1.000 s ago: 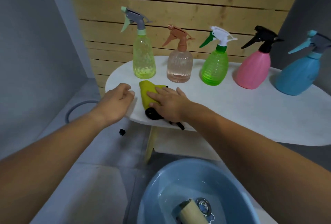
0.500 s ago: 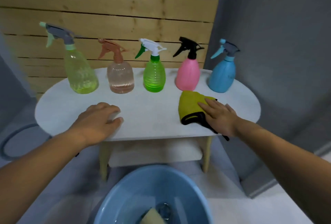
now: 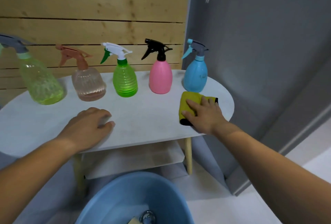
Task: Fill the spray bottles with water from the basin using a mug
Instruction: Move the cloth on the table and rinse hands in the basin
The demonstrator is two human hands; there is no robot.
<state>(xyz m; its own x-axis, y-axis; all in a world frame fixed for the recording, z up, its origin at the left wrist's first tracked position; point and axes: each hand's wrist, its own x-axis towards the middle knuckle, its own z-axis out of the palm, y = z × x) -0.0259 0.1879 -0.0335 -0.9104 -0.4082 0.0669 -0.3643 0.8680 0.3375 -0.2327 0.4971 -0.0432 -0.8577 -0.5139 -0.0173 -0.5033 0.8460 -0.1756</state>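
Note:
Several spray bottles stand in a row at the back of the white table point(image 3: 146, 116): yellow-green point(image 3: 41, 84), clear peach point(image 3: 87, 84), bright green point(image 3: 125, 80), pink point(image 3: 160, 77) and blue point(image 3: 196, 75). My right hand point(image 3: 204, 114) presses flat on a folded yellow cloth point(image 3: 189, 100) just in front of the blue bottle. My left hand point(image 3: 89, 127) rests on the table's front edge with fingers loosely curled, holding nothing. Below, a blue basin point(image 3: 125, 198) holds water, with part of a mug point(image 3: 133, 221) showing at the frame's bottom edge.
A wooden slat wall point(image 3: 93, 18) backs the table and a grey wall point(image 3: 259, 53) stands to the right. The table has a lower shelf point(image 3: 132, 159) and pale wooden legs. The basin sits on the floor in front of it.
My right hand has slid the yellow cloth from the table's left end across to the right end, near the blue bottle. My left hand stays on the front edge.

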